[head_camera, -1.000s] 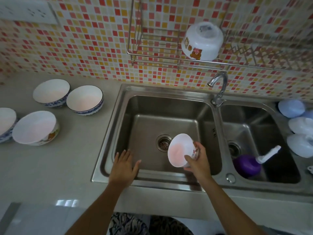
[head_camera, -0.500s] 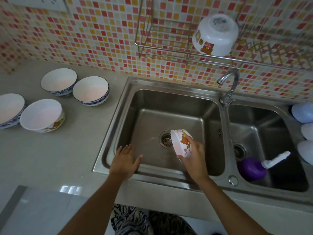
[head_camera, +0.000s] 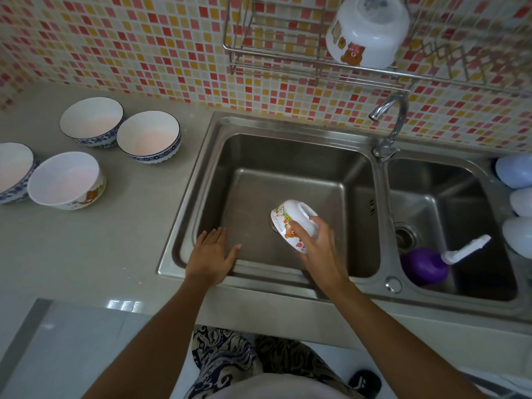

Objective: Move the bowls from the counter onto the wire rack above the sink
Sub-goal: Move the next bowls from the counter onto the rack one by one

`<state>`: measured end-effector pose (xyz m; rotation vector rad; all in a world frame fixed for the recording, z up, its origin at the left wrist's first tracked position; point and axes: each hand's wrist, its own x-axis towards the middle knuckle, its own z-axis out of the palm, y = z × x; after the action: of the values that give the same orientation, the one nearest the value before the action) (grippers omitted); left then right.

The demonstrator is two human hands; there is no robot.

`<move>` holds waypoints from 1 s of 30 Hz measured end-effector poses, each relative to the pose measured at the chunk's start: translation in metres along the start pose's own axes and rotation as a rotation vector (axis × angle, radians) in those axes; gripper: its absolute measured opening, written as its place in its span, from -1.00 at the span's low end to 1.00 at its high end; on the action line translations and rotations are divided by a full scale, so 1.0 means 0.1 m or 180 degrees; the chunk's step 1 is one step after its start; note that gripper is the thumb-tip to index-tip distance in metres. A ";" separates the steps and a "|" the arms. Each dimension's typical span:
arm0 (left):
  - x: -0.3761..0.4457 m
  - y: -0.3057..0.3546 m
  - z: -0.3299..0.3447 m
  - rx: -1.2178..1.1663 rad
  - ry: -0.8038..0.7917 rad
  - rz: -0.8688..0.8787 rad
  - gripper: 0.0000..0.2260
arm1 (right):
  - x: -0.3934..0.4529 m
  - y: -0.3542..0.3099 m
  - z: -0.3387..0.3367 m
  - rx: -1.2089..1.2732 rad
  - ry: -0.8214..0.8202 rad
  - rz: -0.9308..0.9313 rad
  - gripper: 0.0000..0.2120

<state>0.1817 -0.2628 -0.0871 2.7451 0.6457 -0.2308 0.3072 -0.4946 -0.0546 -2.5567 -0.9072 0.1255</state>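
Observation:
My right hand (head_camera: 316, 246) grips a small white cartoon bowl (head_camera: 290, 223), turned mouth-down over the left sink basin. My left hand (head_camera: 211, 254) rests flat and open on the sink's front rim. On the wire rack (head_camera: 276, 61) on the tiled wall, a white bear-print bowl (head_camera: 367, 33) lies upside down. On the counter at the left stand a white bear-print bowl (head_camera: 66, 181) and three blue-patterned bowls: one at the back (head_camera: 92, 120), one beside it (head_camera: 148, 136), and one cut off by the left edge (head_camera: 13, 171).
The double steel sink (head_camera: 288, 174) has a curved tap (head_camera: 388, 125) between its basins. A purple bottle with a white pump (head_camera: 426, 266) lies in the right basin. Pale blue and white lids or dishes (head_camera: 515, 171) sit at the far right.
My right hand has turned the small bowl from mouth facing me to mouth-down over the basin. The left hand has stayed on the sink rim. The view has shifted.

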 end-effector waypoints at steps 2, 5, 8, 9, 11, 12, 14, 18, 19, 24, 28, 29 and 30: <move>0.00 -0.01 0.01 -0.0012 0.0004 0.0012 -0.23 | -0.04 0.00 -0.01 -0.0021 -0.0009 -0.0038 -0.17; -0.01 0.00 0.00 -0.0064 -0.0007 0.0009 -0.26 | -0.07 0.06 0.00 -0.0021 0.0064 0.0153 -0.41; -0.04 0.01 -0.01 -0.0131 -0.0016 -0.0015 -0.34 | -0.06 0.02 -0.05 0.0451 0.0309 0.0487 -0.33; -0.05 0.02 -0.03 -0.0145 -0.0024 -0.0009 -0.35 | -0.03 0.01 -0.09 0.0812 0.0495 0.0713 -0.28; -0.08 0.04 -0.07 -0.0245 -0.0052 0.0026 -0.41 | 0.06 -0.05 -0.28 0.1924 0.0761 0.1504 -0.26; -0.10 0.05 -0.09 -0.0335 -0.0058 0.0033 -0.43 | 0.11 -0.04 -0.37 0.2523 0.0782 0.1845 -0.28; -0.14 0.08 -0.13 -0.0510 -0.0033 0.0052 -0.45 | 0.18 0.01 -0.59 0.3773 0.0649 0.2445 -0.37; -0.11 0.19 -0.28 -0.0667 0.0063 0.0248 -0.31 | 0.22 0.08 -1.02 0.5315 0.0102 0.2600 -0.62; -0.04 0.24 -0.37 -0.0700 0.0180 0.0344 -0.30 | 0.23 0.07 -1.12 0.5468 0.0013 0.2565 -0.65; 0.45 0.65 -1.27 -0.0756 0.1613 0.1178 -0.52 | 0.35 -0.10 -1.69 0.5928 -0.0439 0.1902 -0.51; 0.81 1.03 -2.14 -0.0601 0.2315 0.1390 -0.51 | 0.57 -0.36 -2.12 0.6164 -0.0415 0.1289 -0.13; 0.91 1.08 -2.31 -0.0421 0.2383 0.1393 -0.50 | 0.64 -0.41 -2.20 0.6217 -0.0383 0.1169 -0.11; 1.00 1.12 -2.46 -0.0241 0.2394 0.1367 -0.50 | 0.72 -0.48 -2.30 0.6236 -0.0370 0.1038 -0.12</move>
<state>0.3426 -0.2354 0.1503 2.7609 0.1899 0.9303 0.3865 -0.4991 0.1783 -0.7775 -0.0514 0.7753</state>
